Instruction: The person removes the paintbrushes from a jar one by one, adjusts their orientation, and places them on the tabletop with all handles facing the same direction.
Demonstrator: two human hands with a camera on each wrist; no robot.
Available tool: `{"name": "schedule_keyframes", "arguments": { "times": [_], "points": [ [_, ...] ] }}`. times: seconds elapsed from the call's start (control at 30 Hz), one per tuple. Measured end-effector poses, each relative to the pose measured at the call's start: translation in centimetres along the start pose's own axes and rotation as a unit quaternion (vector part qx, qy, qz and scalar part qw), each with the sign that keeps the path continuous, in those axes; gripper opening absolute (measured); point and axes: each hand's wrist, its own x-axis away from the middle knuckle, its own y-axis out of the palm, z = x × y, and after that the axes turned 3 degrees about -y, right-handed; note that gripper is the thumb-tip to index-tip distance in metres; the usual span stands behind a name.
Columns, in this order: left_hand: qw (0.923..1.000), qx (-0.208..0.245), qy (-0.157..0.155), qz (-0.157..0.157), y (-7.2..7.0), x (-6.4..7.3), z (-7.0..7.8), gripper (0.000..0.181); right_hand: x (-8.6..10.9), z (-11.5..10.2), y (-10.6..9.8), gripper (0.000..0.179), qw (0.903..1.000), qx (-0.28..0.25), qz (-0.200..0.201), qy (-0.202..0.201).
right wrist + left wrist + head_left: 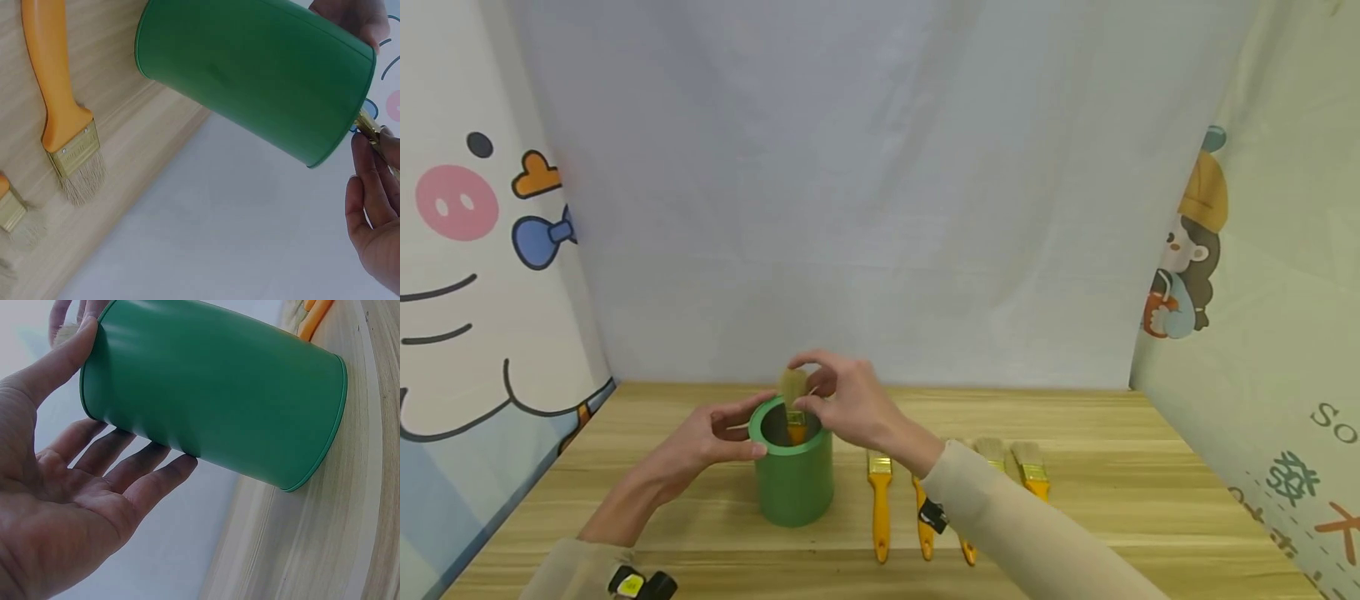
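Observation:
A green can (794, 490) stands upright on the table, its open top facing up. My left hand (700, 447) holds it at the upper left, thumb at the near rim; in the left wrist view the fingertips (150, 481) rest against its side. My right hand (853, 407) pinches a paintbrush (795, 410) over the opening. The brush points handle down into the can, with its pale bristles up and its metal ferrule at the rim. Most of its orange handle is hidden inside the can.
Right of the can, several more orange-handled paintbrushes (881, 512) lie in a row on the wooden table (722, 533), bristles toward the back; my right forearm covers some of them. A pale curtain (865, 208) hangs behind, with printed cloths at both sides.

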Motion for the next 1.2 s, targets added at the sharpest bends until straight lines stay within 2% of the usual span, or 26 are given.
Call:
{"name": "schedule_keyframes", "arguments": {
  "times": [0.2, 0.63, 1.0, 1.2],
  "points": [
    [1.0, 0.0, 0.0, 0.002, 0.0, 0.0, 0.0, 0.077, -0.1, -0.3, -0.9, 0.038, 0.9998, 0.0, 0.018, -0.012],
    [1.0, 0.001, -0.007, 0.005, 0.1, 0.0, 0.0, 0.079, -0.4, -1.0, -3.8, 0.039, 0.9942, 0.01, 0.087, -0.062],
    [0.9999, 0.001, -0.009, 0.01, 0.2, 0.1, 0.0, 0.079, -0.7, -2.4, -7.4, 0.042, 0.9859, -0.014, 0.14, -0.09],
    [0.9999, 0.002, -0.006, 0.008, 0.1, 0.1, 0.1, 0.08, 0.2, -2.1, -9.2, 0.042, 0.9851, -0.025, 0.151, -0.08]
  ]
}}
